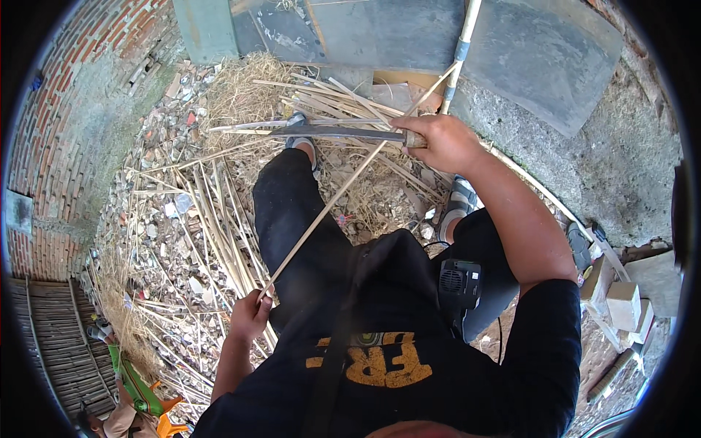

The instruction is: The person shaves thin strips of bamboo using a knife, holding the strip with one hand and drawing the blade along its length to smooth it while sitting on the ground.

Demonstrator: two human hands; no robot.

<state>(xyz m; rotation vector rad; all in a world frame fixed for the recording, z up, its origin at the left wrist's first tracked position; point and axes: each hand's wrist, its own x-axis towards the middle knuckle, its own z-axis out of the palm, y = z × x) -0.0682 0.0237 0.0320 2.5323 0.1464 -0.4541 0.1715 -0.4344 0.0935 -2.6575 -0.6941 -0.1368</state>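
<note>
Nearest the lens: black shirt (475, 379) and, beyond its hem, the dark trousers (292, 197). Strip (321, 219), pale, long and thin, slants across in front of the body, from low left to upper right. Its near end is pinched in the left hand (250, 315); its far part passes beside the right hand (449, 142) and runs on beyond. Right hand is closed on the handle of a long knife (328, 132), blade pointing left and crossing the strip near the knuckles; cannot tell whether those fingers also touch the strip. Hands well apart. Handling, judged by eye: light, fairly stiff with some spring, dry rather than slippery, liable to split along its length; edges possibly sharp. Best hold: near end, fingers flat on the broad faces, clear of the blade. Similar strips lie in a pile (219, 241) on rubble (157, 219).
</note>
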